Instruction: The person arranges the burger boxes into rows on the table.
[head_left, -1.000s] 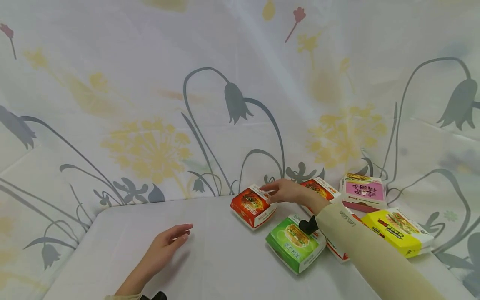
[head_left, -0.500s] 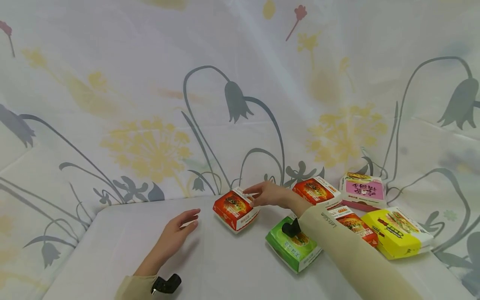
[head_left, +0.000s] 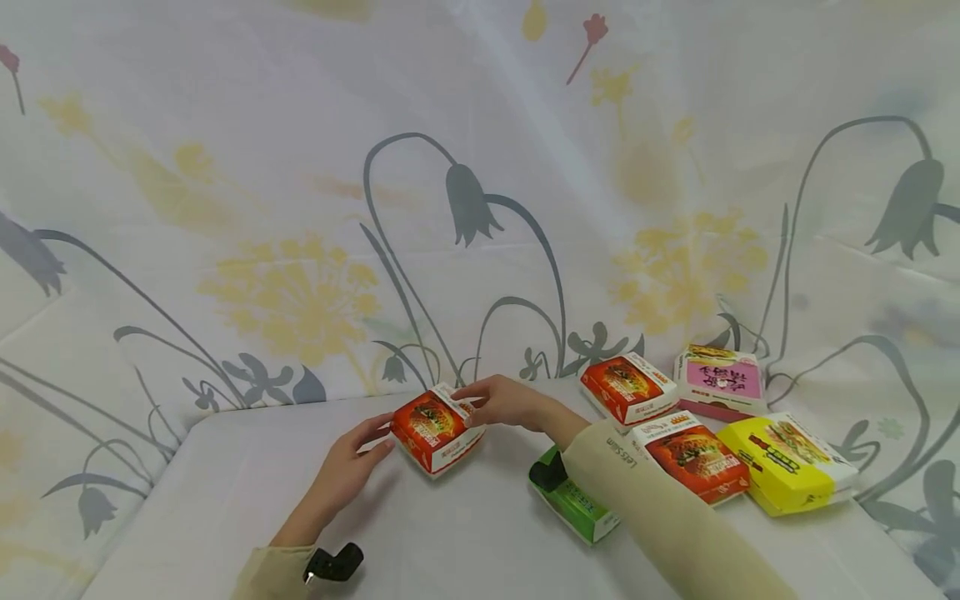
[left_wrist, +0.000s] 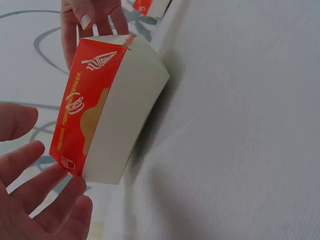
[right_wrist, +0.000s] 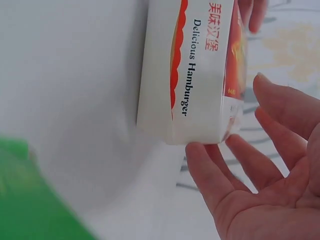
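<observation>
Right-wrist view alone reads red box (right_wrist: 200, 70) (Delicious Hamburger).

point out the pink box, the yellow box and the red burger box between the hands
pink box (head_left: 726, 379), head view, pink lid
yellow box (head_left: 787, 458), head view, top face
red burger box (head_left: 432, 423), head view, printed lid

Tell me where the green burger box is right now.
In the head view the green burger box lies on the white table right of centre, partly hidden under the right forearm sleeve, just left of the nearest red box.
</observation>
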